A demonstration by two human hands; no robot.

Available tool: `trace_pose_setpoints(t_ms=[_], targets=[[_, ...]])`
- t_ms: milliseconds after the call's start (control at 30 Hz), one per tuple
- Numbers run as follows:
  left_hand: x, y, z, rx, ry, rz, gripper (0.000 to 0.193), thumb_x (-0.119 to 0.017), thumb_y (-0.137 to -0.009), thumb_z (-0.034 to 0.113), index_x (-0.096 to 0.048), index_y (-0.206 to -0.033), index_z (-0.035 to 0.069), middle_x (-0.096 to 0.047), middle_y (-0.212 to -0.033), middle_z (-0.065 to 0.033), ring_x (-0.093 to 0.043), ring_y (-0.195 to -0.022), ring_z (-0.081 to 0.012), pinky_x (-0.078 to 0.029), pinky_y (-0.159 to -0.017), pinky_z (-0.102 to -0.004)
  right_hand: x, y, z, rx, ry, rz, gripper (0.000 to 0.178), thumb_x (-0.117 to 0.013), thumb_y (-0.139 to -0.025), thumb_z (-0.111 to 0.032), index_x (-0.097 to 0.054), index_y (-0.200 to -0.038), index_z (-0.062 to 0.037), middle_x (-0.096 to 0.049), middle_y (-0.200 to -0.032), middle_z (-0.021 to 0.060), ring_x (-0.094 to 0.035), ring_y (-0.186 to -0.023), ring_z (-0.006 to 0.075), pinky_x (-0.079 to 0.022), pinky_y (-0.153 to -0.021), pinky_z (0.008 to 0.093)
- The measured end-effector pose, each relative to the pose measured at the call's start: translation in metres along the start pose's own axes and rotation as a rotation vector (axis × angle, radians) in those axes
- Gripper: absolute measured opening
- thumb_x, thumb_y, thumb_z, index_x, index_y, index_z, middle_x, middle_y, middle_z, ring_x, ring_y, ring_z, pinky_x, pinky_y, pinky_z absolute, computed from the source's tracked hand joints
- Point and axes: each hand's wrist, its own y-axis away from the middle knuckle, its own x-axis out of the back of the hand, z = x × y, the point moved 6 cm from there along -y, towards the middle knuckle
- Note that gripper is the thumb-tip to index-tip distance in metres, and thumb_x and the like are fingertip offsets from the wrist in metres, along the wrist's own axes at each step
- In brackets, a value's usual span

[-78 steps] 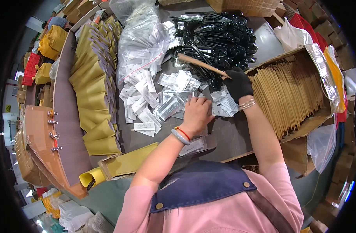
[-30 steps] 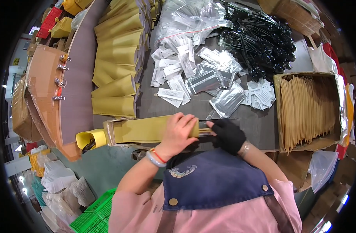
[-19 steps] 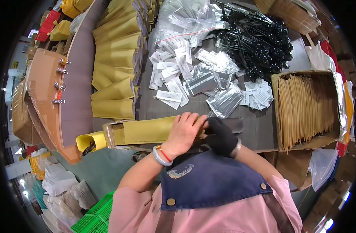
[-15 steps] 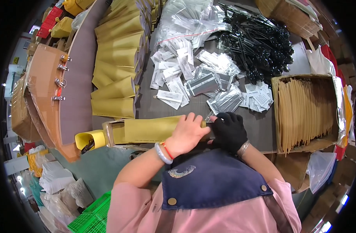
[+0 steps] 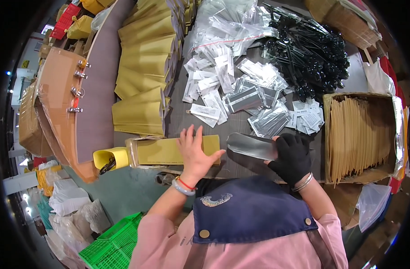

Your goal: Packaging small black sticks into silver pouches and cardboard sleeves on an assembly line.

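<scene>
My left hand [image 5: 195, 151], bare, is spread out flat over an olive-gold paper sleeve [image 5: 160, 151] near the table's front edge. The sleeve's left end sits in a small taped cardboard holder [image 5: 132, 153]. My right hand [image 5: 292, 158], in a black fingerless glove, pinches the right end of a shiny, silvery see-through pouch [image 5: 249, 145]. That pouch lies crosswise just right of the sleeve, apart from it. Beyond my hands are a heap of flat silver packets [image 5: 270, 119] and white printed packets [image 5: 205, 112].
Similar gold sleeves [image 5: 144, 67] stand in a row on the left. Black plastic-wrapped utensils [image 5: 312, 62] pile up far right. An open carton [image 5: 361, 134] of tightly stacked brown sheets stands right. A yellow cup [image 5: 111, 160] holds dark tools. Green crates [image 5: 113, 244] sit on the floor.
My hands have come apart from the sleeve's right end. The left has opened and moved left; the right has moved right, with the silvery pouch now plainly visible in it.
</scene>
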Motion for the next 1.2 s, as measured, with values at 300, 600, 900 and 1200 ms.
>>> trace_pose_setpoints(t_ms=[300,600,900,1200], targets=[[-0.007,0.004,-0.013,0.058,0.289,-0.021,0.085,-0.085,-0.066,0.035,-0.048,-0.133,-0.003,-0.042,-0.14,-0.0186,-0.032,-0.133,-0.0368,-0.021,-0.111,-0.0511,-0.002,-0.007,-0.009,0.093,-0.043,-0.114,0.059,-0.08,-0.065,-0.037,-0.059,-0.113,-0.0098,-0.057,-0.107,0.0087,-0.054,-0.102,0.0285,-0.035,-0.093,0.0455],[-0.007,-0.021,-0.017,0.0,0.408,-0.099,0.075,-0.083,-0.067,0.025,-0.051,-0.13,0.0,-0.046,-0.136,-0.019,-0.037,-0.128,-0.0399,-0.025,-0.108,-0.054,-0.06,-0.041,-0.061,0.282,-0.261,-0.062,0.066,-0.077,-0.069,-0.043,-0.057,-0.122,-0.0091,-0.057,-0.118,0.0111,-0.051,-0.113,0.0313,-0.035,-0.1,0.0456],[0.003,-0.098,-0.026,-0.394,-0.042,-0.1,0.032,-0.075,-0.07,0.008,-0.063,-0.1,0.01,-0.06,-0.098,-0.0056,-0.055,-0.099,-0.0264,-0.039,-0.087,-0.0398,0.049,0.056,0.161,-0.338,-0.01,0.635,0.032,-0.071,-0.082,-0.005,-0.06,-0.112,-0.0018,-0.062,-0.112,0.0114,-0.059,-0.107,0.0248,-0.045,-0.095,0.0354],[-0.038,-0.122,0.049,-0.325,0.316,-0.043,0.035,-0.079,-0.071,0.015,-0.062,-0.102,0.009,-0.06,-0.091,-0.0076,-0.056,-0.089,-0.0276,-0.043,-0.079,-0.0392,0.076,0.17,0.323,-0.855,0.401,0.311,0.035,-0.055,-0.092,-0.021,-0.058,-0.119,0.0014,-0.061,-0.114,0.0216,-0.057,-0.105,0.0376,-0.045,-0.092,0.0446]])
